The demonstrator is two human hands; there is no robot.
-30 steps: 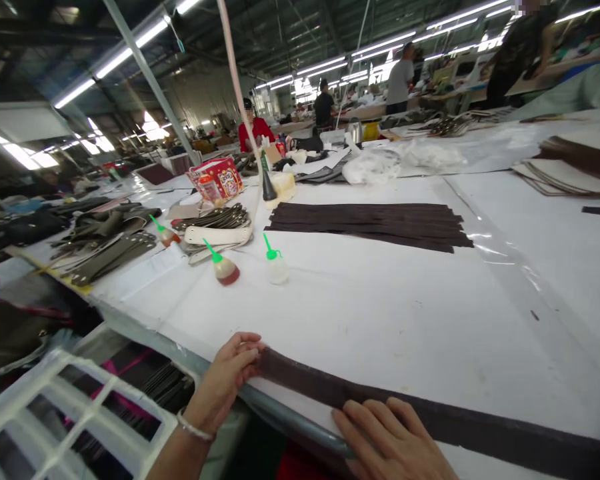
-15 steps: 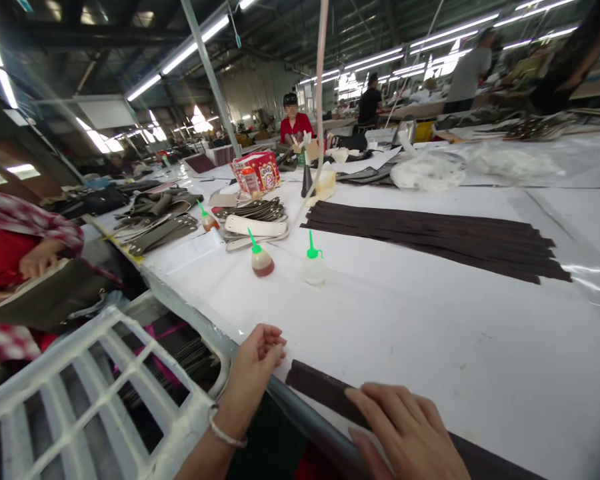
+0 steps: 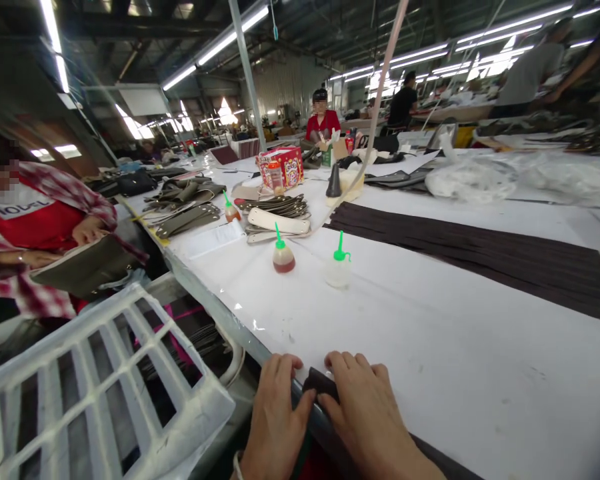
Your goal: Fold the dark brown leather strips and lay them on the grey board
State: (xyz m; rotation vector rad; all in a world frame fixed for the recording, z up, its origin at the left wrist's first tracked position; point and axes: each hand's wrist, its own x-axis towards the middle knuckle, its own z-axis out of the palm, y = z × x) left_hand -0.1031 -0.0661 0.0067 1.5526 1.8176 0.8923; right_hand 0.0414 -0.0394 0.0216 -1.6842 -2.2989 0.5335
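A dark brown leather-like strip (image 3: 322,382) lies along the near edge of the white-covered table, its end folded or raised slightly. My right hand (image 3: 367,413) is closed over it near that end, fingers on the far side and thumb on the near side. At the table's edge, my left hand (image 3: 279,413) has its fingers loosely bent and apart from the thumb, whose tip is at the strip's end. Most of the strip is hidden under my right hand and forearm. Farther in stand a squeeze bottle of amber liquid (image 3: 283,259) and a clear squeeze bottle (image 3: 337,270), both with green nozzles.
A stack of dark strips (image 3: 460,250) lies across the table. Pale and dark straps (image 3: 279,221), a red patterned box (image 3: 291,167) and plastic bags (image 3: 470,177) sit behind. A white slatted rack (image 3: 125,368) stands left. A co-worker in a checked shirt holds an olive piece (image 3: 87,270).
My left hand has come in to the strip's end. My right hand has slid left along the strip to join it. The view has turned slightly left.
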